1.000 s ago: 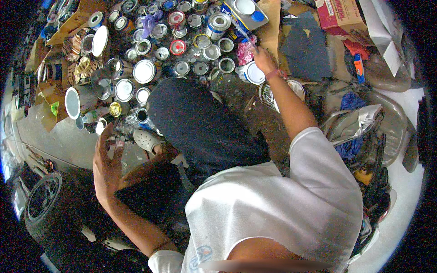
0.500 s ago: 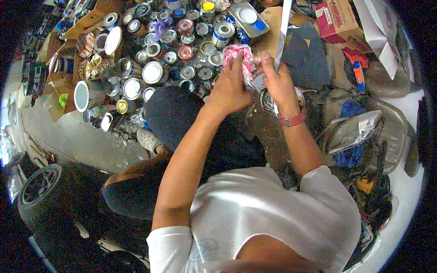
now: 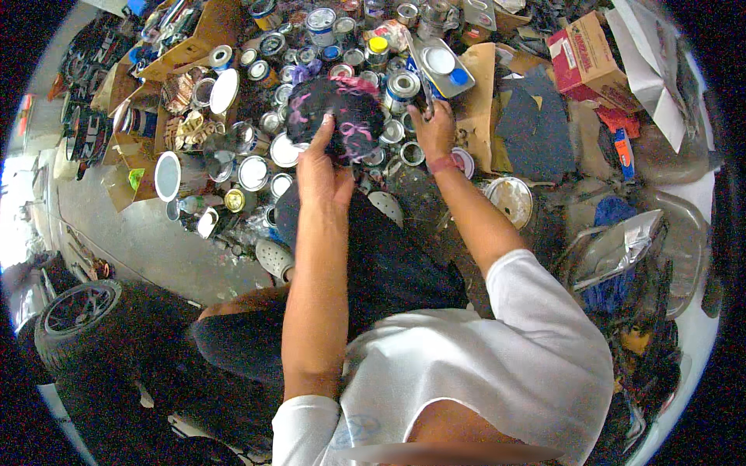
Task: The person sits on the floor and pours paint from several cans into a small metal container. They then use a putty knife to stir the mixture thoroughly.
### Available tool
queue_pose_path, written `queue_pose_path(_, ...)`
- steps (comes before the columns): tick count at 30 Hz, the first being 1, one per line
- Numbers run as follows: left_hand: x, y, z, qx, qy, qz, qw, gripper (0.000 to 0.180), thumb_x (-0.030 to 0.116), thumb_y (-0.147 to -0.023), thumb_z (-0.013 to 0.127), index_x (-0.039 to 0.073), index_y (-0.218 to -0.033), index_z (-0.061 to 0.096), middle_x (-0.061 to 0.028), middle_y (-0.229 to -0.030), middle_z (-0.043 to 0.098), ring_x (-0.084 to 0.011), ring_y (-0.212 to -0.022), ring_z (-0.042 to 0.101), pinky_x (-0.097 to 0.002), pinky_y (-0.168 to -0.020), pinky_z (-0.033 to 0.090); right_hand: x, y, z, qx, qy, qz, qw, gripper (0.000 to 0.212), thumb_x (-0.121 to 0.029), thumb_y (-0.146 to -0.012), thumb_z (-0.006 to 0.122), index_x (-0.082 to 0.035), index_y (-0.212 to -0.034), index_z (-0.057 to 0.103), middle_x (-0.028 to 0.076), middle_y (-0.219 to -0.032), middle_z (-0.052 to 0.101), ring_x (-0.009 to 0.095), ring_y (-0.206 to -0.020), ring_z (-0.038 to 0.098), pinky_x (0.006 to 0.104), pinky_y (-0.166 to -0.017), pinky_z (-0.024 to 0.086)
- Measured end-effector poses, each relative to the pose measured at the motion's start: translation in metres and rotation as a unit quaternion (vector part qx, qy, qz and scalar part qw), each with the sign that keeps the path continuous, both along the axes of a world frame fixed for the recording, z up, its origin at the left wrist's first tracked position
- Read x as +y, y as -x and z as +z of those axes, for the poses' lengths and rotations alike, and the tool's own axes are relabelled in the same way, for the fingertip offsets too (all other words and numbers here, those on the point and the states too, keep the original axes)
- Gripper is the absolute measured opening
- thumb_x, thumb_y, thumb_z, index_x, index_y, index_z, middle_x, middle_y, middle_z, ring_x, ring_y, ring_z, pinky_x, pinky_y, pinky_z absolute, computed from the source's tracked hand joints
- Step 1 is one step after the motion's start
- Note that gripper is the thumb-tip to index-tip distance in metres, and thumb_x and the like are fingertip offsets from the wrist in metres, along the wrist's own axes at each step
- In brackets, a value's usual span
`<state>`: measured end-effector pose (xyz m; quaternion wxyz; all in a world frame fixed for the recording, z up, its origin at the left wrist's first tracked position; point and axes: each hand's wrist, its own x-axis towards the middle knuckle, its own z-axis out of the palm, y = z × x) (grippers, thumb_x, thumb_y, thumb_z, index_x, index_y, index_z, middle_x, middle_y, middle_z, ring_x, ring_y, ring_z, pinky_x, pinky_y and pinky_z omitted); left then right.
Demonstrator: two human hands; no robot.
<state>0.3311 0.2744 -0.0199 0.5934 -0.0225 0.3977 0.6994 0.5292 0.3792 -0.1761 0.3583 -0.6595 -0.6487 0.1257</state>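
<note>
My left hand [image 3: 325, 172] is closed on a bunched black cloth [image 3: 334, 120] with pink markings, its thumb lying on top. The cloth hangs over the paint cans and hides several of them. My right hand [image 3: 435, 136] is closed around the lower end of a long, narrow flat strip [image 3: 425, 85], which points away from me beside a rectangular can [image 3: 441, 68] with a blue cap. Just left of the right fingers stands an open-rimmed paint can [image 3: 402, 87].
Many cans crowd the floor ahead, one with a yellow lid [image 3: 378, 45]. Cardboard boxes [image 3: 159, 144] stand at the left; a red-and-white carton [image 3: 590, 58] is far right. A paint-smeared pail [image 3: 510, 200] sits near my right forearm. A wheel [image 3: 81, 311] is at lower left.
My hands have moved apart. The left swung left with the cloth, which showed pink and white before and now shows black with pink. The right moved forward and left with the strip.
</note>
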Motion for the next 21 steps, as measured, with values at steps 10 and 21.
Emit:
queue_pose_path(10,0.013,0.079,-0.014,-0.006,0.029,0.065,0.997,0.024,0.016,-0.099,0.06,0.002,-0.119,0.064,-0.011,-0.113,0.072,-0.0274,-0.102,0.069,-0.0421,-0.098,0.053,0.031,0.059,-0.063,0.083,0.091,-0.054,0.991,0.076,-0.031,-0.066,0.095,0.003,-0.114,0.047,0.024,-0.108,0.058,0.045,-0.104,0.058,0.0485,-0.093,0.047)
queue_pose_path(21,0.015,0.094,-0.007,-0.099,-0.044,0.086,0.99,0.036,0.025,-0.104,0.048,0.005,-0.131,0.059,-0.0129,-0.125,0.069,-0.0306,-0.114,0.066,-0.0482,-0.103,0.05,0.06,0.084,-0.043,0.034,0.001,-0.078,0.996,0.085,-0.033,-0.07,0.092,0.006,-0.127,0.043,0.029,-0.121,0.058,0.045,-0.114,0.059,0.0491,-0.099,0.047)
